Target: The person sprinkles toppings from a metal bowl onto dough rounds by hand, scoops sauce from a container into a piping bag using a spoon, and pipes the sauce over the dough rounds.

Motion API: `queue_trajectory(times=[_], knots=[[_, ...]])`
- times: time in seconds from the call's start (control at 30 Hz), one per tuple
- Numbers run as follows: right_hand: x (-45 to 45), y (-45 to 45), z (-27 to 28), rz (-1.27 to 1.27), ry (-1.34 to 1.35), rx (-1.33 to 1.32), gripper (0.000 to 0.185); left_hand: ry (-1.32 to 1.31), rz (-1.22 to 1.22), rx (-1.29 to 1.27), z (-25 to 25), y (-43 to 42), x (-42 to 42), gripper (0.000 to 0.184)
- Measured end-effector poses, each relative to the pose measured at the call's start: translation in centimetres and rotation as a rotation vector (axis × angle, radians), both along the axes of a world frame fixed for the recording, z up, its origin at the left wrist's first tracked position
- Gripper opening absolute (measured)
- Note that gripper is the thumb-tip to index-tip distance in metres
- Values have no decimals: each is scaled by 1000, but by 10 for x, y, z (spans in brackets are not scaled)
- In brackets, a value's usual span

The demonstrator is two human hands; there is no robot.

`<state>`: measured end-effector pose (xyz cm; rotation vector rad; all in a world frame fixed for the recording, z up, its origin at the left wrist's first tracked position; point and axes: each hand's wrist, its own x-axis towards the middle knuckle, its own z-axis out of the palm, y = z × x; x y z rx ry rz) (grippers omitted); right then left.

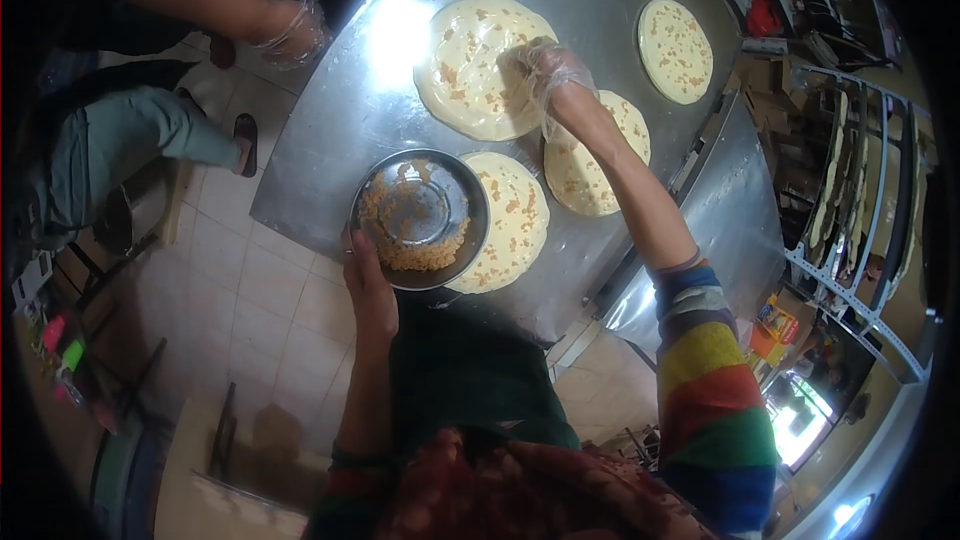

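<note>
A round metal bowl (478,230) with crumbly orange-brown filling (425,255) is held at its lower left rim by my left hand (370,275). My right hand (555,80), in a clear plastic glove, is over the right side of a large flat dough round (470,65) dotted with filling. Its fingers are bunched downward, and what they hold is hidden. Beside it lies a second round (605,155), partly under my right wrist. A third round (515,225) is partly covered by the bowl. The fourth round (677,50) lies at the upper right.
The rounds lie on a metal table (310,160). At the upper left a co-worker's gloved hand (295,35) hangs beside the table edge, near a person's leg (150,125). A metal rack (850,290) and cardboard boxes (775,105) stand at the right.
</note>
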<state>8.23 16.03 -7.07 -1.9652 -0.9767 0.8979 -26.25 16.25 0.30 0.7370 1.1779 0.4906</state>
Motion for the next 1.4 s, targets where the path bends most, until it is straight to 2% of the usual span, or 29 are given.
queue_trajectory(times=[0.1,0.2,0.3,0.4,0.47,0.53,0.6,0.67,0.73,0.77,0.87,0.97,1.07,1.13,1.2,1.23,1.3,1.4], knots=[[5,4,18,171,-176,-150,38,3,4,-15,0,-2,-2,61],[-12,9,36,76,-55,-62,36,27,14,-29,-4,-6,-3,60],[-22,8,41,51,-86,1,34,39,-18,19,-2,-6,-4,59],[-4,1,12,238,-575,-67,19,34,-1,36,-1,-6,-4,58],[-1,-7,14,181,-229,-51,21,16,5,33,-4,-7,-6,58],[-10,-12,24,213,-111,-157,23,10,2,31,-7,-8,-8,58],[-41,-1,60,332,-219,-385,28,16,-12,35,-9,-9,-9,58],[-51,-13,34,172,-113,-219,37,22,-28,35,-9,-10,-11,59],[-71,-16,50,244,-168,-40,43,11,-17,9,-6,-9,-11,59],[-77,-16,52,185,-91,-69,41,-4,1,-19,0,-9,-8,60],[-83,-26,50,246,-225,8,17,-37,16,-66,1,-8,-9,61],[-69,-39,42,266,-251,66,15,-52,12,-73,-3,-9,-13,61],[-43,-49,32,174,-391,-111,27,-28,9,-53,-4,-10,-13,62],[-32,-53,42,-55,37,2,24,-14,-2,-34,-4,-10,-13,61],[-21,-56,40,-72,53,46,28,-11,-20,-18,-4,-11,-14,61],[-24,-53,31,-41,-150,6,28,-10,-19,-23,-3,-11,-13,61],[-37,-51,33,6,-198,-3,14,-6,-18,-33,1,-11,-10,61],[-47,-56,35,161,-436,72,14,-34,-1,-49,2,-11,-10,60]])
